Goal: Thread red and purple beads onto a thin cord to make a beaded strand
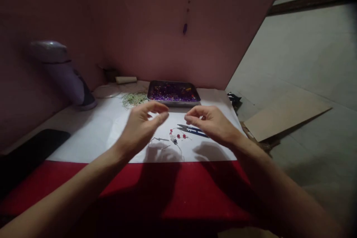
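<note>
My left hand [142, 124] hovers over the white sheet [89, 141], its thumb and index fingertips brought close together. Across a short gap, my right hand [210, 122] has its thumb and index finger pinched. Whatever may be between the fingertips of either hand is too fine to make out. Below and between the hands lies a small beaded piece [173, 137] with red beads, a dark bead and loose thread ends. Dark thread snips [192, 130] lie partly behind my right hand, blades pointing left. A metal tray [174, 103] of purple beads stands just beyond both hands.
A tangle of pale green thread [134, 99] lies left of the tray, near a cream roll [126, 80]. A purple lamp-like device [65, 74] leans at the left. A black flat object [36, 152] lies at the left edge. Cardboard [287, 113] rests on the floor at right.
</note>
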A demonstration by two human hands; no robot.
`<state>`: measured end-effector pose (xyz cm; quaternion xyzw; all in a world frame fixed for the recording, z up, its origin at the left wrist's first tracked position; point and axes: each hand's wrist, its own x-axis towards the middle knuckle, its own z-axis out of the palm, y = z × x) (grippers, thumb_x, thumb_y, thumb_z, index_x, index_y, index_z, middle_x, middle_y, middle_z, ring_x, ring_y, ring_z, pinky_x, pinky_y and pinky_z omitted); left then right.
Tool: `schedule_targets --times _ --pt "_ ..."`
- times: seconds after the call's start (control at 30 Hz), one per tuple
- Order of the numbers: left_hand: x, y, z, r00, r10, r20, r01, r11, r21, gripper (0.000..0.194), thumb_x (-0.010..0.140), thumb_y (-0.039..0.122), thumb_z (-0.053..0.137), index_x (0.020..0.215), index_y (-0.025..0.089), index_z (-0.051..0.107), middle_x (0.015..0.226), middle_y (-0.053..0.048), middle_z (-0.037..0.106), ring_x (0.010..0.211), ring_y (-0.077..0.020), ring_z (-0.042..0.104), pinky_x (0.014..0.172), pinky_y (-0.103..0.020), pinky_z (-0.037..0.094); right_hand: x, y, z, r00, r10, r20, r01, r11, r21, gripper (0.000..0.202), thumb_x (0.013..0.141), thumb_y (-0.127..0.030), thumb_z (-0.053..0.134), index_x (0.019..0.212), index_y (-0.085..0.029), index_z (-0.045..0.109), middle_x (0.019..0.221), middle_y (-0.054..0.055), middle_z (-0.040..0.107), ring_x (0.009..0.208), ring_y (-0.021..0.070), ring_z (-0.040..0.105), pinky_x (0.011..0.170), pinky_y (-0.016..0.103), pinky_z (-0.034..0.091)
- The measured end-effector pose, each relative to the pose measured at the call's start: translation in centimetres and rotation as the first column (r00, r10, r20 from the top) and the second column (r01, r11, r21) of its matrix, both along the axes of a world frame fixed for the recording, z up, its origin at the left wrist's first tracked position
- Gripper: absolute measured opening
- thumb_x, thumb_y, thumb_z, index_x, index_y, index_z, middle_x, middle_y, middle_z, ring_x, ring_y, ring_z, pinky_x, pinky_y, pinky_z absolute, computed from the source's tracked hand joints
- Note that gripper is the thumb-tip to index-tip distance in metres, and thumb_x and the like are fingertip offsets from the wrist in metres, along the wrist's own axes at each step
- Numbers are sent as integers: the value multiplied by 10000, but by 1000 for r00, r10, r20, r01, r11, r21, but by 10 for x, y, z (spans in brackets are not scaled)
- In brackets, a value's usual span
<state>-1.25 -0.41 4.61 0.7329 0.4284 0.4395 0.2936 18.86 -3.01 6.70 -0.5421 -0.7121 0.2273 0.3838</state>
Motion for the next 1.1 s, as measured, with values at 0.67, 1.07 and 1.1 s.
schedule_targets --times 0.67,1.07,1.1 --pt "30 31 -56 902 36 -430 -74 995 -71 265 789 346 533 685 156 686 679 -71 687 626 -170 576 592 -280 382 -12 18 -96 956 -275 -103 291 938 189 175 856 -269 540 719 -185 610 604 1 619 568 141 565 597 286 449" --pt "30 31 -53 948 -57 -313 -6 980 -197 169 729 246 510 650 151 625 621 -40 639 564 -141 526 558 -260 374 -9 21 -93 976 -57 -209 98 977 191 167 859 -242 523 912 -152 653 913 72 653 683 143 590 588 269 477" --pt "29 30 -53 970 -96 -223 42 971 -234 160 731 257 517 651 151 606 604 -26 621 539 -130 507 538 -252 368 -11 20 -92 981 -7 -193 43 982 183 184 862 -234 517 959 -155 652 962 79 654 694 143 593 597 272 478"
